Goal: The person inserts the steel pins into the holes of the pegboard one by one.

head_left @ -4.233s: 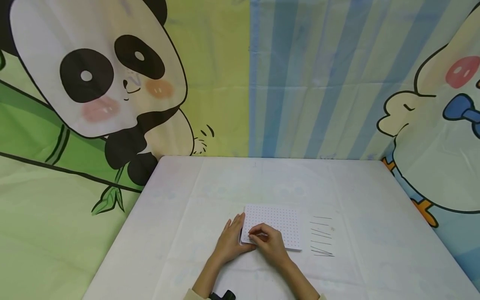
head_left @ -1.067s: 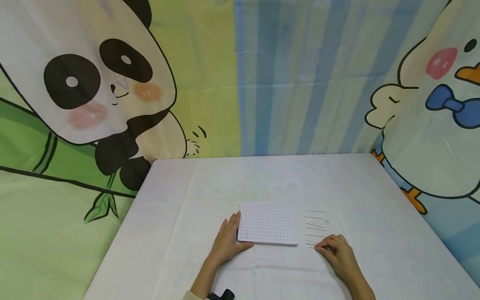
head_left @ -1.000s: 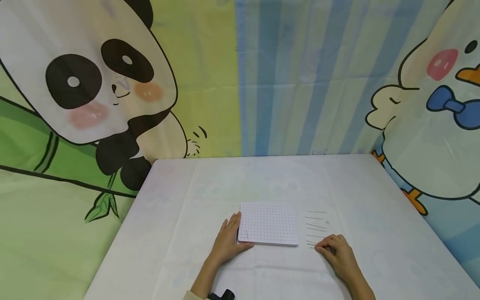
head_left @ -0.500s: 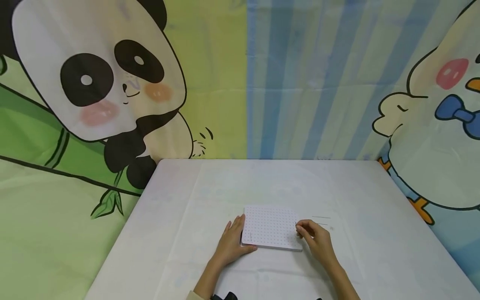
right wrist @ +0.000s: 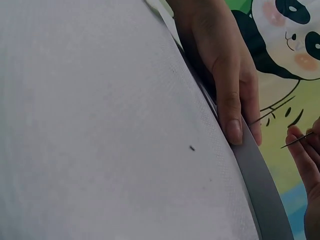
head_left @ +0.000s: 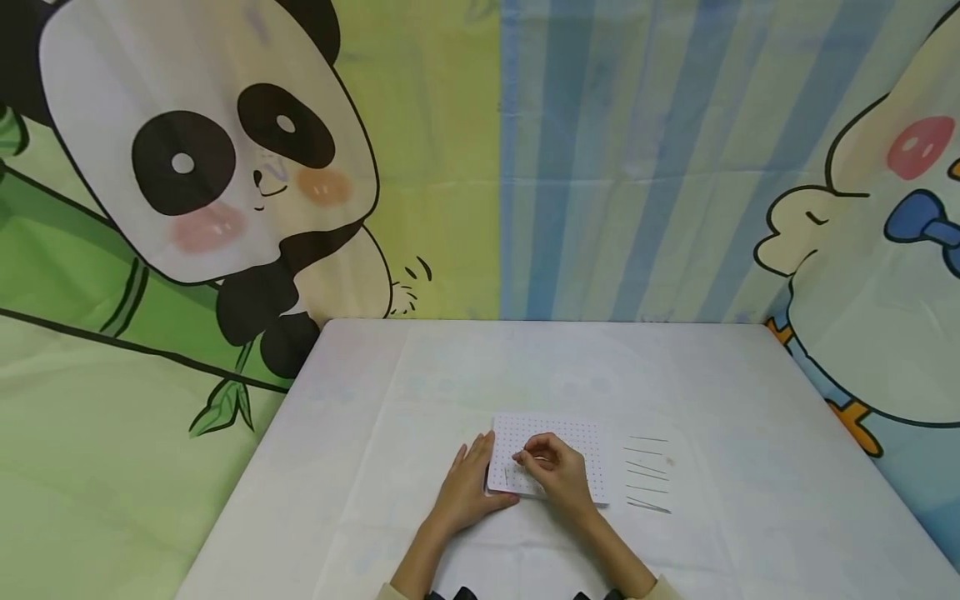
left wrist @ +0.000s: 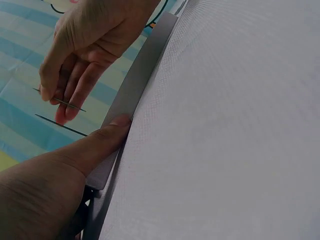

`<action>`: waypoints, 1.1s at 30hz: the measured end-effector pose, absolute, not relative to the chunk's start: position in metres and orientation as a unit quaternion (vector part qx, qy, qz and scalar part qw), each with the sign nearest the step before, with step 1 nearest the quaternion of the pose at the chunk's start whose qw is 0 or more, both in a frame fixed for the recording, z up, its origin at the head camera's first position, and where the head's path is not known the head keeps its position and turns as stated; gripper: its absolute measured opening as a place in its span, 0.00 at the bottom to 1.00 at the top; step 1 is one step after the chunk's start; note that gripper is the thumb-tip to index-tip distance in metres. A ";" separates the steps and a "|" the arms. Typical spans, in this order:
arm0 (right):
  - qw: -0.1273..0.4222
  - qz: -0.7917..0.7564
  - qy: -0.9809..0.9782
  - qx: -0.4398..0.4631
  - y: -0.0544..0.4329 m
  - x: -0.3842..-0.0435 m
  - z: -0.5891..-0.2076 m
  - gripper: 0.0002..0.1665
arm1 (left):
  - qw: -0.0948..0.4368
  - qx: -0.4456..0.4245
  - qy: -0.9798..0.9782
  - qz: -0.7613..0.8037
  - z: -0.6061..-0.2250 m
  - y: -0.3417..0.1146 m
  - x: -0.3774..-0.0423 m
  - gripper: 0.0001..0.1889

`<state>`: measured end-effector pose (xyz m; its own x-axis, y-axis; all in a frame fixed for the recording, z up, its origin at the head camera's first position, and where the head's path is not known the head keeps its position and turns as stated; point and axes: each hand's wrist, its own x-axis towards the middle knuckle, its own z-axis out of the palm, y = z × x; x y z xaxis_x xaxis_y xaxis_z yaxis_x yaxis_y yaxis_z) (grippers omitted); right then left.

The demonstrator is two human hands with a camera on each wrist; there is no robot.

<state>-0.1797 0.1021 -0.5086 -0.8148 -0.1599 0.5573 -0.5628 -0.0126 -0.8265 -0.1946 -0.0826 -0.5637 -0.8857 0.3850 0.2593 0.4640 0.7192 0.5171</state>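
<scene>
A white board (head_left: pixel 588 433) with a grid of small holes lies on the table. My left hand (head_left: pixel 467 483) steadies its near left corner, fingers fairly straight along the left side and thumb (left wrist: pixel 112 131) against the front edge. Over the board's left part, my right hand (head_left: pixel 558 475) pinches a thin dark needle (left wrist: pixel 76 107) between thumb and fingertips. The needle lies slantwise across the fingers in the left wrist view. Another needle (left wrist: pixel 57 124) stands in the board near that corner; its lower end is hidden behind the board's edge and my left thumb.
Right of the board, several needles (head_left: pixel 647 463) lie in a loose column on the white table (head_left: pixel 420 375), the nearest ones crossing. A cloth backdrop (head_left: pixel 420 167) with a panda and a duck hangs behind the table's far edge.
My right hand took a needle from the near end of the column and carried it left over the board. One needle now stands in the board. My left hand stays at the corner.
</scene>
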 end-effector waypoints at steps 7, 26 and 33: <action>0.114 0.667 -0.676 0.292 0.095 -0.182 -0.515 0.07 | 0.051 -0.221 -0.928 -0.297 -0.561 -0.083 -0.194 0.56; 0.092 0.615 -0.710 0.329 0.093 -0.180 -0.522 0.10 | 0.072 -0.233 -0.920 -0.306 -0.562 -0.082 -0.192 0.56; 0.118 0.588 -0.728 0.333 0.091 -0.179 -0.519 0.09 | 0.077 -0.233 -0.919 -0.308 -0.561 -0.082 -0.193 0.56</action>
